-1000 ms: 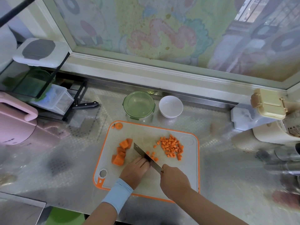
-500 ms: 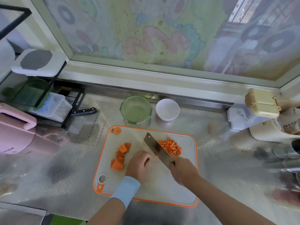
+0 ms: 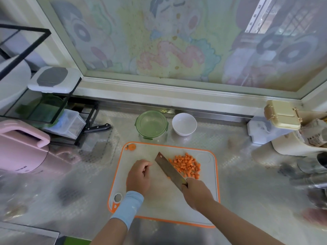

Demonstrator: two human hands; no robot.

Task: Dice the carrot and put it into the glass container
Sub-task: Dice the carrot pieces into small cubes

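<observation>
Knuckles up, the left hand [image 3: 138,175] rests curled on the left half of the white plastic cutting board with the orange rim [image 3: 159,202]; from my remote seat I cannot tell whether it covers any carrot. Behind the board stands the round green-tinted glass container with clip tabs [image 3: 151,124], holding no carrot that I can see. The broad steel cleaver [image 3: 169,169] lies slanted across the board's middle, its flat turned up, with one stray orange cube [image 3: 169,177] just beside its edge. I judge the step to be herding cut pieces: I would hold the blade low and tilted, push rightward in one steady sweep, and leave the curled fingers well clear. The diced carrot [image 3: 187,165] sits in a loose heap of small, fairly even, bright orange cubes on the board's right half, just right of the blade. The right hand [image 3: 196,193] wraps the cleaver's handle firmly.
</observation>
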